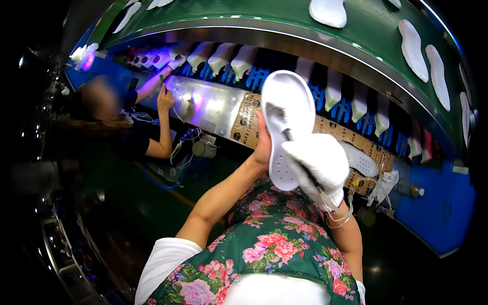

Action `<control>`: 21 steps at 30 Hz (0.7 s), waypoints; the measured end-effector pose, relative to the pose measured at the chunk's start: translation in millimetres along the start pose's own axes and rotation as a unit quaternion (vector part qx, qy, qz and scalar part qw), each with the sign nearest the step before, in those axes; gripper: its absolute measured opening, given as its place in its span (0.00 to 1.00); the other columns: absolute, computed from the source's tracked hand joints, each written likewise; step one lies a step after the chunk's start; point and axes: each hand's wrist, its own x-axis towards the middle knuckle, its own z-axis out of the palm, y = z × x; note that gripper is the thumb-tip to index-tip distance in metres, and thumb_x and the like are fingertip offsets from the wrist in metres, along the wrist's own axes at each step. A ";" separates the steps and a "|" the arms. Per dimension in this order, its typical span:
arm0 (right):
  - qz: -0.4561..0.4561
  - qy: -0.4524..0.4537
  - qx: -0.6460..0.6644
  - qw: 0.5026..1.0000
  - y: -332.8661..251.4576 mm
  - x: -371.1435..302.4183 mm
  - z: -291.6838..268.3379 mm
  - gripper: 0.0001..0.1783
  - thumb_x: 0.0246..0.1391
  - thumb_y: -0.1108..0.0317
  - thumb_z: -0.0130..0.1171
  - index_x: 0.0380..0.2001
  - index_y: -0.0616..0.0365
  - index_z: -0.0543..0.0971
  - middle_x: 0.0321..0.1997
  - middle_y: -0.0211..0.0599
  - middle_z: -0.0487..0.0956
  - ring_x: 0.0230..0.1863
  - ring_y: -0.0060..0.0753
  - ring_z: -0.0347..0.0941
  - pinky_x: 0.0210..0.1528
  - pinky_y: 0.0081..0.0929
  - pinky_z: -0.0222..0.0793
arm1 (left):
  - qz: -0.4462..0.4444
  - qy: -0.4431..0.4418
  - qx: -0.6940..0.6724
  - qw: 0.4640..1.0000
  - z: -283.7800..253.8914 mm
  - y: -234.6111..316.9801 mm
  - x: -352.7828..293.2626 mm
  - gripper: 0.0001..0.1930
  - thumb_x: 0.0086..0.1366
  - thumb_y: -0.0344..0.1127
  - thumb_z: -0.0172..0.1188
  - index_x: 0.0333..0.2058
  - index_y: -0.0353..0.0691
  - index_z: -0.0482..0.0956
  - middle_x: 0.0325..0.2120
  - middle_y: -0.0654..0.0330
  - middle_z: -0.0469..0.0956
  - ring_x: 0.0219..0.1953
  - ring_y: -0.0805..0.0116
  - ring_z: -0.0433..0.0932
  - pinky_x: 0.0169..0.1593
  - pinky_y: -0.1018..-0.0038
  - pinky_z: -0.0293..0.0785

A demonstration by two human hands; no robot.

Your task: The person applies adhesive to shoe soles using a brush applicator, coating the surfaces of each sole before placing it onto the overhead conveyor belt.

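Observation:
My bare left hand (262,145) grips a white shoe sole (292,94) by its left edge and holds it up with its hollow side toward me. Over the sole's right side, my right hand (320,165) in a white knit glove is closed on a slim brush (287,133). The brush's dark bristles touch or hover just over the inside of the sole; I cannot tell which. Thin white strings hang at my right wrist. Beyond that hand, another white sole (362,160) with small holes lies on the cardboard-covered bench (246,122).
White-and-green shoe uppers (333,91) hang in a row behind the bench. Above runs a green conveyor (264,12) carrying white soles (413,50). A crumpled white cloth (384,187) and a bottle (410,189) sit at right. A co-worker (129,119) works at left near a jar (203,147).

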 end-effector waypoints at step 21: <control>-0.001 -0.022 0.163 0.986 6.5 -25.3 11.4 0.18 0.41 0.78 0.73 0.40 0.54 0.86 0.37 0.38 0.86 0.34 0.41 0.83 0.37 0.32 0.77 | 0.006 -0.135 -0.217 0.967 -14.5 14.1 27.6 0.63 0.46 0.94 0.34 0.54 0.34 0.69 0.37 0.48 0.77 0.34 0.52 0.80 0.34 0.54 0.81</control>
